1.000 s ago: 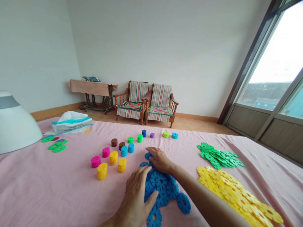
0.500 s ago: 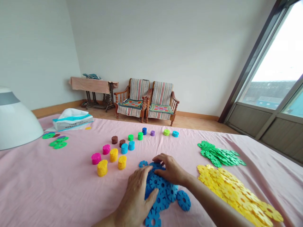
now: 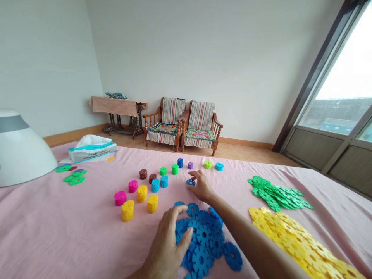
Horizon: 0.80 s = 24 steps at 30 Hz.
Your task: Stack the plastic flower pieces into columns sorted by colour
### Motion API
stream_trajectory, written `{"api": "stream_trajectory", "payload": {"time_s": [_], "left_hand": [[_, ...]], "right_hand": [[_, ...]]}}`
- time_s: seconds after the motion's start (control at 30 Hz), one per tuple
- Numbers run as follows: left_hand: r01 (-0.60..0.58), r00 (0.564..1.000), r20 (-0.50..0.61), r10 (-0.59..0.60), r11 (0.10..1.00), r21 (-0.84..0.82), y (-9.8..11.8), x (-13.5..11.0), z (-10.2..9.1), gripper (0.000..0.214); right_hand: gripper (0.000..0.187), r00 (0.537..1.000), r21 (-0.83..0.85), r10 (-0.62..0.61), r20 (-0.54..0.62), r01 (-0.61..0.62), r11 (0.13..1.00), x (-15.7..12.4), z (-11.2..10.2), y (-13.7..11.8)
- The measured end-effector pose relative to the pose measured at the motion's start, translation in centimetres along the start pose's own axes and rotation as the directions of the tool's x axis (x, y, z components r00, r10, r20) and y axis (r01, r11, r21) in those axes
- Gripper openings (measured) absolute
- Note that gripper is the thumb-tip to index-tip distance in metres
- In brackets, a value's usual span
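Observation:
A loose heap of blue notched plastic discs [image 3: 203, 234] lies in front of me on the cloth. My left hand [image 3: 167, 238] rests at the heap's left edge, thumb and fingers spread, gripping nothing. Beyond the heap, my right hand [image 3: 201, 186] has a single blue disc [image 3: 190, 182] between thumb and fingers, low over the cloth or on it; I cannot tell which. Left of that disc stand short stacks of discs: light blue [image 3: 155, 185], yellow [image 3: 152, 204], magenta [image 3: 120, 198] and brown [image 3: 143, 174].
A yellow disc heap [image 3: 299, 240] and a green one [image 3: 279, 193] lie on the right. More small stacks, including a lime one [image 3: 207, 164], line the far side. A tissue box [image 3: 93, 150] and a white domed object [image 3: 23, 151] stand left on the pink cloth [image 3: 72, 224].
My right hand has moved forward off the blue heap with one disc. The left hand stays beside the heap, and more of the blue discs show. The camera view has shifted slightly.

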State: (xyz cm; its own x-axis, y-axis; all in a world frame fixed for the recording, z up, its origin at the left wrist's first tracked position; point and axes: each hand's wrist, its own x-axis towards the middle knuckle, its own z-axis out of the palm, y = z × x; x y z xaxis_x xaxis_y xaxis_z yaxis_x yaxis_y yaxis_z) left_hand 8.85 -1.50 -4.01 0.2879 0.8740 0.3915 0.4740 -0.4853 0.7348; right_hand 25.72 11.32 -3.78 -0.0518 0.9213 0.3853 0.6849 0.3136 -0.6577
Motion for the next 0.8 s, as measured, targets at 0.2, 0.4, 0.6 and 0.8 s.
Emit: {"api": "stream_trajectory", "payload": {"time_s": [0.2, 0.4, 0.6, 0.8], "left_hand": [[0.0, 1.0, 0.011, 0.0, 1.0, -0.028, 0.0, 0.0, -0.1, 0.037], [0.001, 1.0, 0.025, 0.0, 0.999, -0.037, 0.1, 0.0, 0.0, 0.036], [-0.018, 1.0, 0.01, 0.018, 1.0, 0.012, 0.2, 0.2, 0.0, 0.034], [-0.012, 1.0, 0.014, 0.012, 0.999, 0.04, 0.2, 0.3, 0.0, 0.033]], "right_hand": [[0.047, 1.0, 0.017, -0.002, 0.001, 0.002, 1.0, 0.3, 0.1, 0.7], [0.02, 0.934, 0.024, -0.036, 0.355, 0.029, 0.999, -1.8, -6.8, 1.2], [0.05, 0.765, -0.022, -0.067, 0.641, 0.105, 0.994, -5.2, -12.1, 1.3], [0.04, 0.787, -0.035, -0.103, 0.608, 0.157, 0.987, -5.9, -11.8, 1.0]]}}
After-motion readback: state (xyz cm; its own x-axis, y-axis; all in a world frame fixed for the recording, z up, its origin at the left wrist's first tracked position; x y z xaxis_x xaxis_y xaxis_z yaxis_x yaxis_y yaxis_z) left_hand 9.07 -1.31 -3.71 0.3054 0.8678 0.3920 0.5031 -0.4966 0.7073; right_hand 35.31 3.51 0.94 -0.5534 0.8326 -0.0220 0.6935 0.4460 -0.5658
